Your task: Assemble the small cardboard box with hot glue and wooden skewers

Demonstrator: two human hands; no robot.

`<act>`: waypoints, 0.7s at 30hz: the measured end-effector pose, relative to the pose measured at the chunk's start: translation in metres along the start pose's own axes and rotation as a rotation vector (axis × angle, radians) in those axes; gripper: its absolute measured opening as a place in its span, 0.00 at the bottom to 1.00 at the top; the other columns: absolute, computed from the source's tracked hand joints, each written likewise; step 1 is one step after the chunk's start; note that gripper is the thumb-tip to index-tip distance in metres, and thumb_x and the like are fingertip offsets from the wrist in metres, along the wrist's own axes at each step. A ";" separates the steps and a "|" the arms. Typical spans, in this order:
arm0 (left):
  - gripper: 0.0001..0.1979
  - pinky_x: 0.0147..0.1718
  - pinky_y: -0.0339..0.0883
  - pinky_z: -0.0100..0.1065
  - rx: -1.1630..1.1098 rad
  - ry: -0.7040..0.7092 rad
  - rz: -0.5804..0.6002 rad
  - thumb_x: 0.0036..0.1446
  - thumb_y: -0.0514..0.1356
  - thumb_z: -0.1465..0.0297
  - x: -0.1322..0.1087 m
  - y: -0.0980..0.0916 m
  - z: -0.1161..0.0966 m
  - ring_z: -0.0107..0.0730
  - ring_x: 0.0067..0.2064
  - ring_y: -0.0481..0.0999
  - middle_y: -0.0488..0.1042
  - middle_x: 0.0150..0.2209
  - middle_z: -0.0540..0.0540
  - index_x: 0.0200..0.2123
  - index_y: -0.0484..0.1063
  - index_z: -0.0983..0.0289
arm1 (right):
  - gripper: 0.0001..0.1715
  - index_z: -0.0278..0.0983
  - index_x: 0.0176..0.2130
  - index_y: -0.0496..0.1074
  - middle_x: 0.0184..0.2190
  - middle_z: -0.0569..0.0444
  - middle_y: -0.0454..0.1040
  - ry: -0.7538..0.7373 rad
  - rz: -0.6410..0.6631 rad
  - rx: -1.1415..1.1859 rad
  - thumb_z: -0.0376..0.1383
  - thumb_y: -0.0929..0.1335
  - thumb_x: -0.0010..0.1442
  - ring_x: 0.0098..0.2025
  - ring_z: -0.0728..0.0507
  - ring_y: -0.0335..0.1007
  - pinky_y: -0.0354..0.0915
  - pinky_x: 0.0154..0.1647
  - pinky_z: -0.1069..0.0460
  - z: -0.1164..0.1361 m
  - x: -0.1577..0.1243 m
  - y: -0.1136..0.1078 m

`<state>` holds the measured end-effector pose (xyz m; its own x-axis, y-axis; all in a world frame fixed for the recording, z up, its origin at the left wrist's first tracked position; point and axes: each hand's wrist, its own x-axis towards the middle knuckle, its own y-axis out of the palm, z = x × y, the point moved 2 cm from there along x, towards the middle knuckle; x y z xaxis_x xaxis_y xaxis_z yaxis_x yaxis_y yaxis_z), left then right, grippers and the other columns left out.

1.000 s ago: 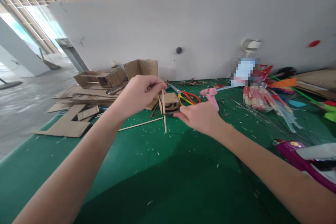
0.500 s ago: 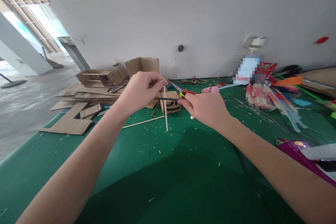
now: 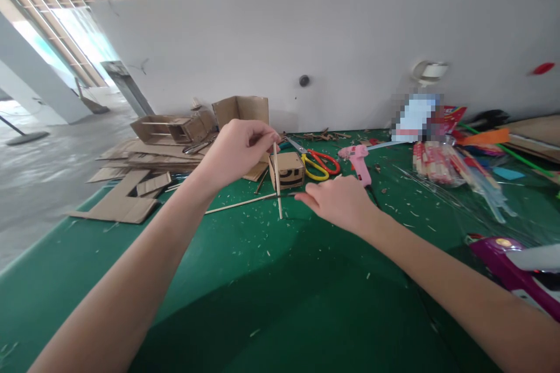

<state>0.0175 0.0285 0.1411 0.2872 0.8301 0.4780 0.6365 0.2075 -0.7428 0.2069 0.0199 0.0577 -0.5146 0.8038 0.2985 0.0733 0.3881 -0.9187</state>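
My left hand [image 3: 245, 145] pinches the top end of a thin wooden stick [image 3: 277, 172], which stands nearly upright with its lower end at the green table. My right hand [image 3: 343, 201] is closed round a slim dark blade-like tool [image 3: 289, 194]; its handle is hidden in the fingers. The tool crosses the stick near its lower part. Another thin stick [image 3: 238, 205] lies flat to the left. Just behind is a small cardboard box [image 3: 289, 170]. Scissors with red and yellow handles [image 3: 319, 164] and a pink glue gun [image 3: 357, 158] rest beyond my right hand.
Cardboard sheets [image 3: 125, 198] and a cardboard box structure [image 3: 168, 130] are piled at the back left. Bundled sticks in plastic [image 3: 431, 160] lie at the right, near a purple-and-white device [image 3: 503, 265]. Pale shavings dot the green table [image 3: 245, 280]. A white partition [image 3: 219, 46] stands behind.
My right hand has moved down towards me, bringing the dark tool from the stick's middle to its lower part. The scissors' handles and glue gun are now uncovered. My left hand keeps its pinch.
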 end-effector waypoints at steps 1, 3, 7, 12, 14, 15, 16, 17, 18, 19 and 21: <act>0.14 0.27 0.59 0.31 0.007 0.002 0.003 0.60 0.54 0.68 0.000 0.000 0.000 0.27 0.26 0.68 0.78 0.29 0.54 0.30 0.79 0.64 | 0.34 0.37 0.32 0.75 0.19 0.51 0.73 -0.012 0.022 -0.001 0.52 0.52 0.68 0.20 0.46 0.64 0.39 0.26 0.51 0.000 -0.001 0.001; 0.13 0.27 0.59 0.31 0.006 0.011 0.014 0.60 0.54 0.69 0.000 0.000 0.000 0.27 0.26 0.68 0.78 0.29 0.54 0.32 0.79 0.64 | 0.35 0.37 0.33 0.75 0.21 0.50 0.75 0.028 -0.014 -0.004 0.52 0.51 0.69 0.21 0.45 0.66 0.40 0.26 0.51 -0.001 -0.001 -0.001; 0.13 0.27 0.59 0.31 -0.013 0.030 0.035 0.60 0.54 0.69 -0.001 0.000 0.000 0.28 0.27 0.69 0.79 0.30 0.53 0.33 0.79 0.64 | 0.35 0.37 0.35 0.75 0.22 0.50 0.76 0.098 -0.091 -0.004 0.52 0.50 0.69 0.22 0.45 0.68 0.40 0.26 0.51 0.000 -0.001 -0.002; 0.14 0.27 0.58 0.31 -0.014 0.040 0.041 0.61 0.52 0.70 -0.002 -0.001 0.000 0.27 0.26 0.68 0.79 0.32 0.54 0.34 0.78 0.65 | 0.33 0.37 0.34 0.75 0.20 0.51 0.75 -0.032 0.016 0.021 0.51 0.52 0.69 0.21 0.45 0.68 0.39 0.25 0.51 0.007 -0.002 0.006; 0.14 0.25 0.56 0.31 -0.001 0.046 0.054 0.61 0.52 0.70 -0.002 -0.001 -0.001 0.26 0.25 0.67 0.78 0.30 0.53 0.34 0.78 0.65 | 0.35 0.36 0.35 0.75 0.22 0.49 0.76 0.082 -0.088 0.002 0.51 0.50 0.69 0.23 0.44 0.69 0.40 0.26 0.51 0.005 0.000 0.001; 0.14 0.25 0.56 0.31 0.004 0.048 0.057 0.61 0.52 0.71 -0.002 -0.001 -0.001 0.26 0.24 0.66 0.77 0.29 0.53 0.34 0.78 0.65 | 0.35 0.36 0.36 0.75 0.23 0.49 0.76 0.110 -0.115 0.000 0.51 0.50 0.69 0.23 0.44 0.69 0.40 0.26 0.51 0.003 0.001 -0.001; 0.14 0.24 0.55 0.30 0.005 0.048 0.055 0.61 0.52 0.71 -0.002 -0.002 -0.001 0.25 0.24 0.65 0.77 0.28 0.52 0.35 0.78 0.64 | 0.35 0.36 0.35 0.75 0.23 0.49 0.76 0.125 -0.112 -0.001 0.51 0.50 0.69 0.23 0.44 0.69 0.39 0.26 0.51 0.003 0.002 -0.002; 0.14 0.24 0.55 0.30 0.004 0.050 0.054 0.61 0.52 0.71 -0.002 -0.002 -0.001 0.25 0.24 0.65 0.77 0.28 0.52 0.35 0.78 0.64 | 0.35 0.36 0.35 0.75 0.22 0.50 0.76 0.117 -0.091 0.004 0.51 0.50 0.69 0.22 0.44 0.69 0.39 0.26 0.52 0.002 0.002 -0.003; 0.14 0.25 0.55 0.31 0.001 0.052 0.053 0.61 0.52 0.71 -0.002 -0.002 -0.001 0.25 0.24 0.65 0.77 0.29 0.52 0.35 0.78 0.64 | 0.34 0.36 0.34 0.75 0.22 0.50 0.76 0.098 -0.061 0.011 0.51 0.51 0.69 0.22 0.44 0.68 0.39 0.26 0.52 0.003 0.002 -0.002; 0.14 0.25 0.56 0.31 0.000 0.053 0.055 0.61 0.52 0.71 -0.002 -0.001 -0.001 0.25 0.24 0.65 0.78 0.30 0.53 0.35 0.78 0.64 | 0.34 0.36 0.34 0.75 0.21 0.50 0.75 0.074 -0.029 0.017 0.51 0.51 0.69 0.21 0.45 0.68 0.39 0.26 0.52 0.003 0.001 -0.002; 0.14 0.24 0.56 0.31 0.004 0.052 0.056 0.61 0.52 0.71 -0.002 -0.001 -0.001 0.25 0.23 0.65 0.77 0.30 0.53 0.35 0.78 0.65 | 0.34 0.37 0.33 0.74 0.21 0.51 0.75 0.030 0.012 0.024 0.51 0.51 0.69 0.21 0.44 0.68 0.40 0.26 0.52 0.002 0.000 -0.002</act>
<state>0.0170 0.0264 0.1413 0.3591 0.8127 0.4588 0.6154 0.1635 -0.7711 0.2047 0.0182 0.0591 -0.4880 0.8215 0.2951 0.0584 0.3681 -0.9280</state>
